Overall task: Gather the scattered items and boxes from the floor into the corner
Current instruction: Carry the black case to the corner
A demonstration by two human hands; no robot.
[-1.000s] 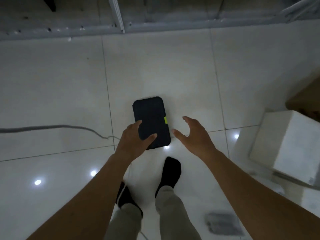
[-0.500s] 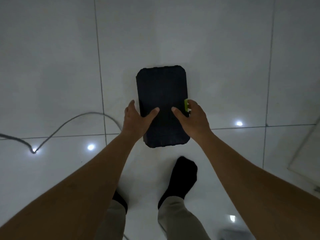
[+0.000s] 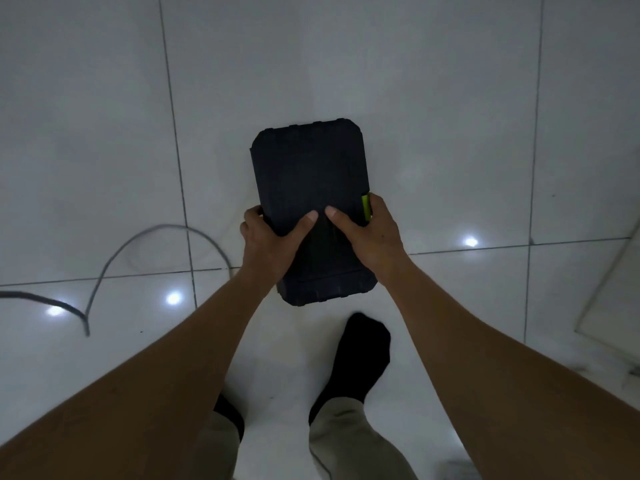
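A black ribbed plastic case [image 3: 310, 178] with a yellow-green latch [image 3: 365, 206] on its right side is in the middle of the view, over the white tiled floor. My left hand [image 3: 268, 242] grips its left edge, thumb on top. My right hand [image 3: 369, 237] grips its right edge at the latch, thumb also on top. The two thumbs nearly meet on the lid. The fingers of both hands are hidden under the case's sides. Whether the case touches the floor cannot be told.
A grey cable [image 3: 114, 258] loops across the tiles at the left. A pale box edge [image 3: 609, 306] shows at the far right. My feet in black socks [image 3: 362, 355] stand just below the case. Ceiling lights reflect on the glossy floor.
My right hand came in from the side and took the case's right edge. Both hands now hold it. The view has dropped closer to the floor, and the wall is out of view.
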